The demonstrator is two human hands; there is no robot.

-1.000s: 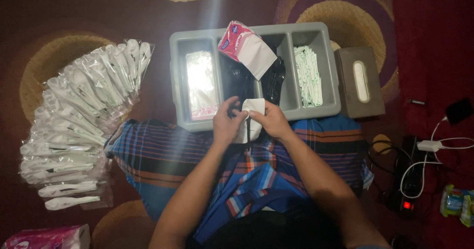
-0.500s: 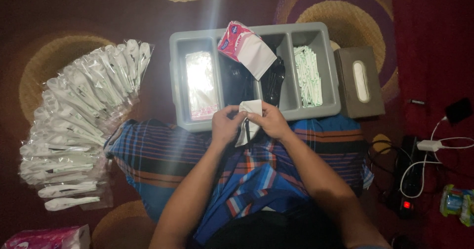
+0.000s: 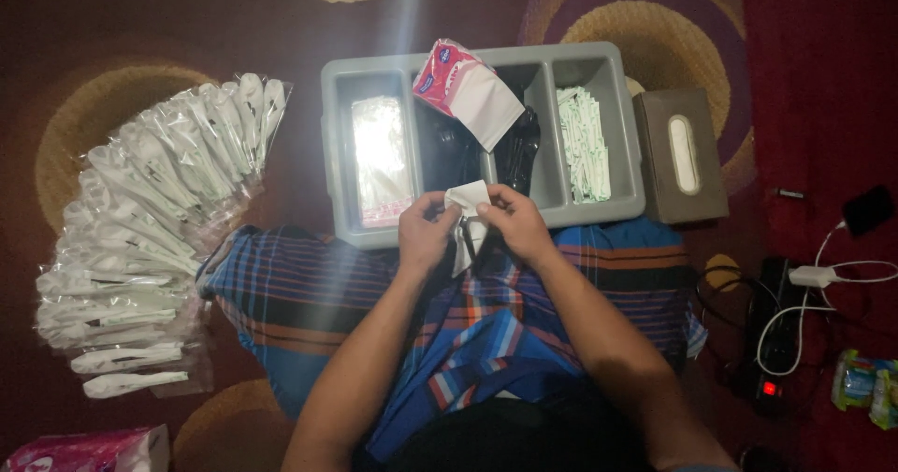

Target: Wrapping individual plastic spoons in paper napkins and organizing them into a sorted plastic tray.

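Hands meet right in the middle of the frame, just below the front edge of the grey tray (image 3: 337,135). Your left hand (image 3: 426,238) and right hand (image 3: 514,224) are both pinching a small white napkin (image 3: 466,196), fingers closed on it from either side, so it sits between them above your lap. Something dark hangs under the napkin between your palms, but I can't tell what it is.

That tray has three compartments: a shiny clear plastic packet (image 3: 379,159) on the left, dark cutlery (image 3: 519,149) in the middle, and a pile of pale green-and-white wrapped sticks (image 3: 585,140) on the right. A pink and white napkin pack (image 3: 463,88) lies tilted across the top of the middle section.

Over at the left of the frame, a big fan of bagged white spoon sets (image 3: 140,238) is spread on the patterned carpet (image 3: 131,23). Just beside the tray's right end sits a grey tissue box (image 3: 681,154). Far right there's a power strip (image 3: 772,341) with white cables. Your striped blue sarong (image 3: 309,294) fills the bottom centre.
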